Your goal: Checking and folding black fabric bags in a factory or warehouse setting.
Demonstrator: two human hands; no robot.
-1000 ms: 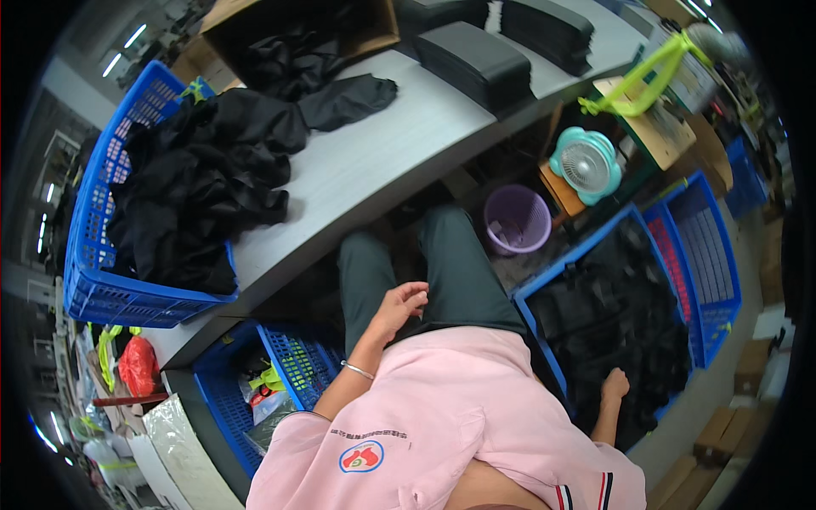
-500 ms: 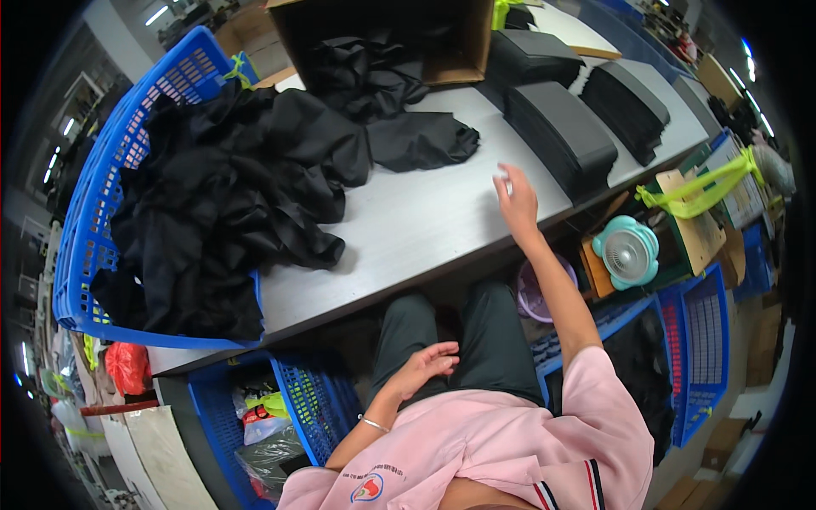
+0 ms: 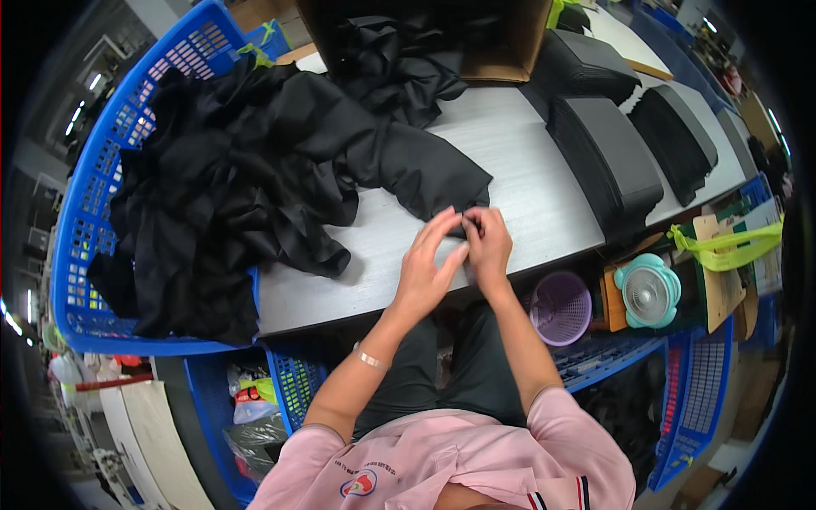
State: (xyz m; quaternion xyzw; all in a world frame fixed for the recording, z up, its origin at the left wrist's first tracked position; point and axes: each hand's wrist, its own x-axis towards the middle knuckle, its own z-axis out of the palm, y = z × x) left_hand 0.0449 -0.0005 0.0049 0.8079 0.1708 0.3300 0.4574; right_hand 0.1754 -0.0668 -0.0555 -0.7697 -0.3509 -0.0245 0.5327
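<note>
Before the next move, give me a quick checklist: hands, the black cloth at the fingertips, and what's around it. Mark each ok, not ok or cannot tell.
1. Left hand and right hand both at the near end of the black cloth piece: ok.
2. Secure pinch on the edge: cannot tell; the fingers hide it.
3. Cloth piece apart from the black cloth pile: not ok; its far end runs into the pile.
4. Pile contained in the blue basket: not ok; it spills onto the bench.
5. Nearest black stack apart from both hands: ok; it stands off to the right.
</note>
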